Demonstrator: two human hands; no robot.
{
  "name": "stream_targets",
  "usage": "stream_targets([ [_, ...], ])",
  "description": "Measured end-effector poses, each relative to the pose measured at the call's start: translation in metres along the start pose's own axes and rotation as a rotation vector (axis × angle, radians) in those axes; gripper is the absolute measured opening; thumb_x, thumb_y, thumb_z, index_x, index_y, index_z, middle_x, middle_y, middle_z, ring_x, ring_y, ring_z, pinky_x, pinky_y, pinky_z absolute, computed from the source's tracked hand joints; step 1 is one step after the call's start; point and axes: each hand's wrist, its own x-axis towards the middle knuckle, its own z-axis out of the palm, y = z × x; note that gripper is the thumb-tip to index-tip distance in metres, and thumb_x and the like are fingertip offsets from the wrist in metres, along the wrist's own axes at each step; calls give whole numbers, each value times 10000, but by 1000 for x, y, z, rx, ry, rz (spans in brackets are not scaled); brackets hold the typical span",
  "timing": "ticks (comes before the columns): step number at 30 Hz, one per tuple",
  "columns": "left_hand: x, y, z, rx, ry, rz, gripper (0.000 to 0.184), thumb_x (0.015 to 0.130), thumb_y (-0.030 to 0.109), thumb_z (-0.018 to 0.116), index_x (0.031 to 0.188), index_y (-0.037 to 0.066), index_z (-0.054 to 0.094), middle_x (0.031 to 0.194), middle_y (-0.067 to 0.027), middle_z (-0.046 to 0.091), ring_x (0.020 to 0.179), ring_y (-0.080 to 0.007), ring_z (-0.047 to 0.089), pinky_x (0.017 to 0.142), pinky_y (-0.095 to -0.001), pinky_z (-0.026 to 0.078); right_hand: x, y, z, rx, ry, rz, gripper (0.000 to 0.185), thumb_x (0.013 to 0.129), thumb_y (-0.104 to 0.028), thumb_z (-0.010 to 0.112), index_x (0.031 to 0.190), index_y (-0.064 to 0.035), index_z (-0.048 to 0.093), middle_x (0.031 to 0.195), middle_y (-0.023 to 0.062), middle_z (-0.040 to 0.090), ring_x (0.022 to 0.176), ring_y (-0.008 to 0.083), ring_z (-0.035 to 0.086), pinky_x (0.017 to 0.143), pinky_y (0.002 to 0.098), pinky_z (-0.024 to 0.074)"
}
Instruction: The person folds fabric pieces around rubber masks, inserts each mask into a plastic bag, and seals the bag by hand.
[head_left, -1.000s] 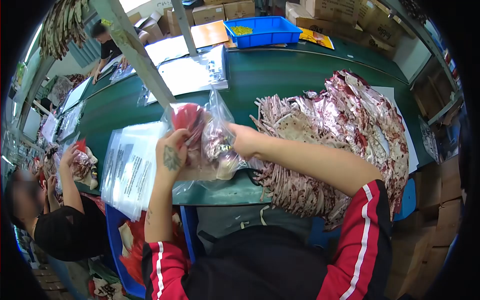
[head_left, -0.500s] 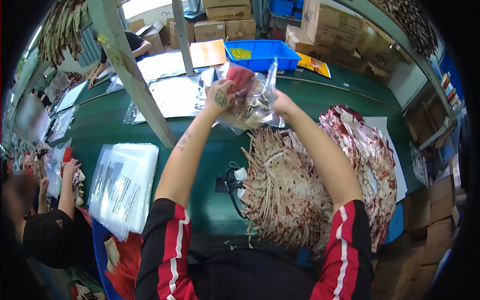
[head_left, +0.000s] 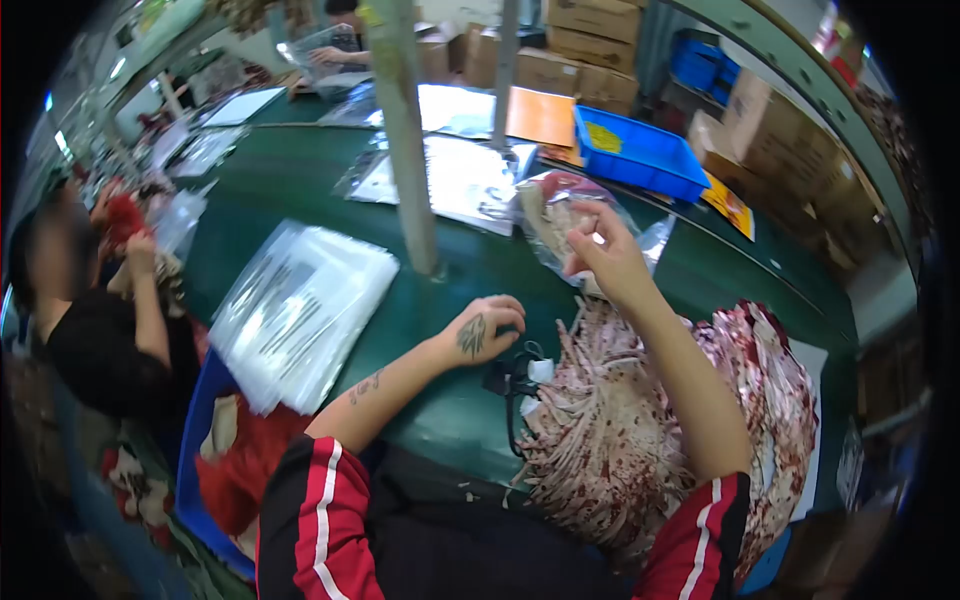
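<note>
A clear plastic bag point(head_left: 545, 225) with pale and red material inside lies at the back of the green table. Over its near right side is my right hand point(head_left: 610, 258), thumb and fingers apart, seemingly not gripping it. My left hand point(head_left: 480, 332) hovers over the table, its fingers loosely bent with nothing visible in them. Close by on its right are a small black item with a cord point(head_left: 512, 375) and a white tag point(head_left: 540, 371). A pile of pale, red-spotted stringy pieces point(head_left: 610, 420) spreads beneath my right forearm.
A stack of printed clear bags point(head_left: 305, 310) lies to the left, above a blue bin point(head_left: 195, 430) with red material point(head_left: 245, 460). More spotted pieces point(head_left: 775, 400) lie at right. A post point(head_left: 405, 140) rises mid-table; a blue tray point(head_left: 645, 165) sits behind. Co-workers point(head_left: 115, 320) are at left.
Both hands held the filled plastic bag up; now it rests on the table. My left hand has left it and come nearer me. The view has turned left.
</note>
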Motion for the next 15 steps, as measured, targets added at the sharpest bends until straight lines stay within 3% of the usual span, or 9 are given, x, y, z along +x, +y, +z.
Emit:
stream_targets([
  [1,-20,9,-7,-27,25,-1,137,750,12,670,884,37,655,1031,-92,657,892,-290,626,800,-358,506,-22,-44,31,416,-68,-148,555,1012,-302,544,1474,-87,325,1048,109,596,738,243,662,811,391,530],
  [2,-44,8,-10,-8,42,-25,137,750,12,670,884,37,655,1031,-92,657,892,-290,626,800,-358,506,-38,-76,52,680,-203,-226,631,1030,-457,490,1514,-120,267,1118,140,576,731,280,654,828,416,530],
  [4,-95,0,-20,-162,60,-237,106,795,8,660,898,32,655,1011,-90,657,866,-281,624,797,-357,507,-83,-148,76,1135,-450,-224,749,1022,-520,477,1580,-162,130,1156,193,551,750,319,650,862,471,527],
  [6,-123,59,-62,2,93,-200,93,823,4,656,914,25,652,1001,-84,657,852,-267,621,782,-340,504,-109,-182,87,1390,-719,-408,820,1014,-576,442,1605,-238,-14,1190,227,510,785,363,643,898,555,506],
  [7,-141,69,-74,71,132,-196,100,819,-1,655,918,19,660,945,-72,669,791,-241,622,740,-313,504,-109,-186,92,1396,-728,-406,820,1014,-576,442,1605,-238,-14,1190,227,510,785,363,643,898,555,506],
  [11,-222,91,-106,223,282,-501,108,805,-16,641,902,7,683,838,-70,688,677,-202,602,651,-275,489,-90,-206,114,1412,-751,-375,810,1017,-567,441,1604,-246,-15,1182,221,518,784,359,643,885,550,508],
  [15,-304,106,-140,298,429,-726,121,805,35,642,896,-13,706,840,-81,714,679,-214,608,651,-277,492,-107,-194,91,1429,-787,-338,800,1019,-558,440,1603,-254,-15,1173,215,526,783,355,644,871,546,510],
])
